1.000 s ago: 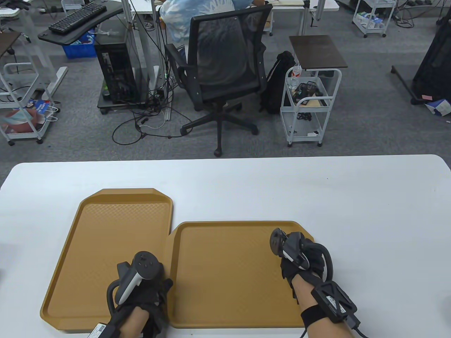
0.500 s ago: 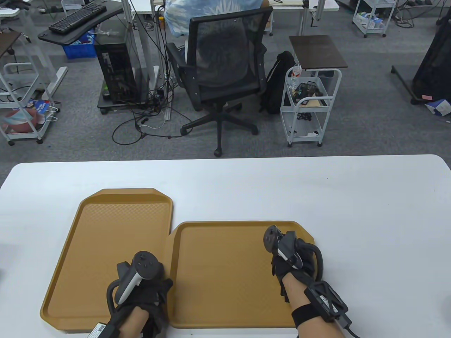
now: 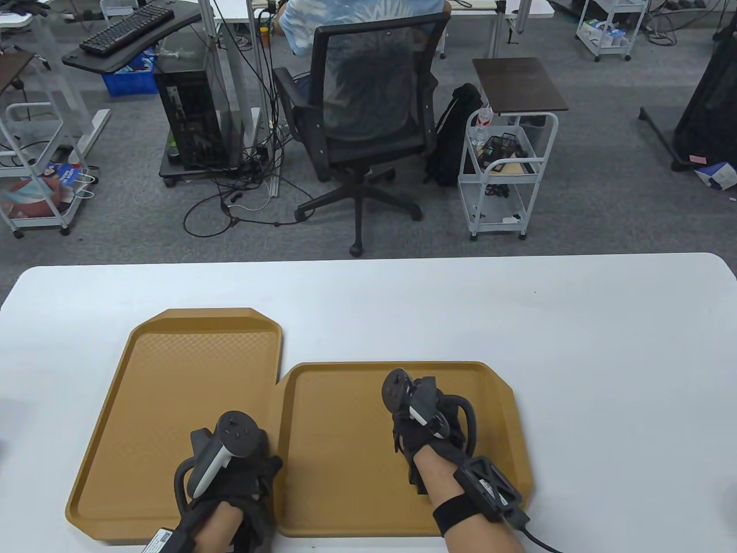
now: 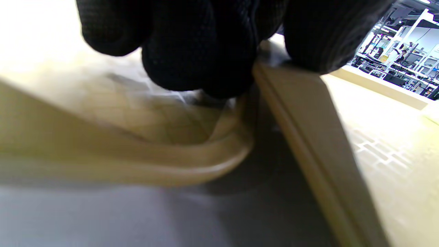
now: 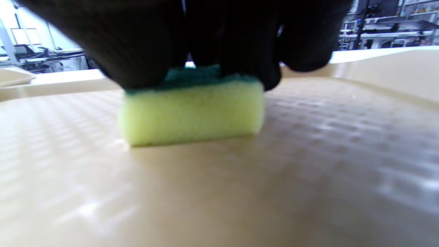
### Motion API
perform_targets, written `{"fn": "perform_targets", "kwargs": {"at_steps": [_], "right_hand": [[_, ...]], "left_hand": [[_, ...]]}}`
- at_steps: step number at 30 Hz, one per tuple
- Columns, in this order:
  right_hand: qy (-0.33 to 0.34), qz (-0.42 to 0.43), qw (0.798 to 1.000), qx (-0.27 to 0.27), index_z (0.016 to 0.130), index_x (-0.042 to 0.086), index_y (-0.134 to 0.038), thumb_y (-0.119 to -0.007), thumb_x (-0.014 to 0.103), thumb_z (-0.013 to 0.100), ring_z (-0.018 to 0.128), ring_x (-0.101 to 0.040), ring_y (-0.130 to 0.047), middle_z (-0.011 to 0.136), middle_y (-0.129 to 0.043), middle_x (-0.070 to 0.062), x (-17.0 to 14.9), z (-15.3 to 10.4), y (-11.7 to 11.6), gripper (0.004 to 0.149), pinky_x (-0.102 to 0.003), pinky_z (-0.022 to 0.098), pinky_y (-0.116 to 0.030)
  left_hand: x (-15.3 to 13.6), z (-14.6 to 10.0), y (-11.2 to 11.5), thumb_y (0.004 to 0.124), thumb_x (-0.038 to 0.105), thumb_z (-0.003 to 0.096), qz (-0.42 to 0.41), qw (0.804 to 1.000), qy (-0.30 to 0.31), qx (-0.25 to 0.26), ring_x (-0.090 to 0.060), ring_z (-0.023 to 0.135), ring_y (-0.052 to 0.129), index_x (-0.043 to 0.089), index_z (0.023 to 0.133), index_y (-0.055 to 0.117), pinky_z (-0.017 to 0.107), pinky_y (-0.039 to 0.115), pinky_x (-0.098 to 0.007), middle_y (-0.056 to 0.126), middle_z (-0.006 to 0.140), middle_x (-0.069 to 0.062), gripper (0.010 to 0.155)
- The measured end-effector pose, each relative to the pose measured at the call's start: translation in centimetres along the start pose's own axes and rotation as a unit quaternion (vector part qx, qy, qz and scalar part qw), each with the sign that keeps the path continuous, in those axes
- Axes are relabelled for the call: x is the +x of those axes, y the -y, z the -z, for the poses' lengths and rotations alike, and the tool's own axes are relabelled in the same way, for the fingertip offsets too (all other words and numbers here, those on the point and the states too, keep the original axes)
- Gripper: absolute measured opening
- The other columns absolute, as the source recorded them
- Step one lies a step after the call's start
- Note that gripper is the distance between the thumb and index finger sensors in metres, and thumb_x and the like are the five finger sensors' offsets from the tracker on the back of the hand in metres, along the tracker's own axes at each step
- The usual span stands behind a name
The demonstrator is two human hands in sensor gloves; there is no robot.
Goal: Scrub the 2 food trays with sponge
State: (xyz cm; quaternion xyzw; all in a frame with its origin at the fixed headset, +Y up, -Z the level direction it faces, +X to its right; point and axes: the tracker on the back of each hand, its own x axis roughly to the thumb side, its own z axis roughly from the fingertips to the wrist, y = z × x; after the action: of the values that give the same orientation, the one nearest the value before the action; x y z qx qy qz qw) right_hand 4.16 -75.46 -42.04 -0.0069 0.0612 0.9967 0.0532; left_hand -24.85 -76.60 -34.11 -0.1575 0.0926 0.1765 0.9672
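Office carpet and a mesh chair (image 3: 368, 98) lay beyond the white table (image 3: 576, 345). No writing was readable. On it, the right hand (image 3: 429, 426) gripped the sponge (image 5: 192, 109) against the right tray (image 3: 345, 461); the left hand (image 3: 230, 478) pressed curled fingers (image 4: 199, 51) on both trays' meeting rims, left tray (image 3: 161, 403) alongside.

Bright, even indoor light; sharp overhead view, soft wrist views.
Glare whitens the upper left beside the black gloved left hand (image 4: 192, 41); the yellow-and-green foam sponge (image 5: 192, 109) blurs slightly beneath the dark right-hand fingers (image 5: 137, 41).
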Motion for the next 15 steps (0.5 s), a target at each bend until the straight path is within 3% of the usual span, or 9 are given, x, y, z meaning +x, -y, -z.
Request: {"fn": "perform_targets", "kwargs": {"at_steps": [15], "right_hand": [[0.074, 0.048, 0.996, 0.003, 0.099, 0.021, -0.074, -0.09, 0.038, 0.045, 0.064, -0.031, -0.087, 0.106, -0.067, -0.014, 9.8, -0.7, -1.6, 0.059, -0.052, 0.058, -0.078]], "left_hand": [[-0.1, 0.0, 0.0, 0.083, 0.049, 0.0431, -0.002, 1.0, 0.001, -0.001, -0.028, 0.051, 0.097, 0.022, 0.105, 0.067, 0.052, 0.077, -0.05, 0.097, 0.067, -0.005, 0.07]]}}
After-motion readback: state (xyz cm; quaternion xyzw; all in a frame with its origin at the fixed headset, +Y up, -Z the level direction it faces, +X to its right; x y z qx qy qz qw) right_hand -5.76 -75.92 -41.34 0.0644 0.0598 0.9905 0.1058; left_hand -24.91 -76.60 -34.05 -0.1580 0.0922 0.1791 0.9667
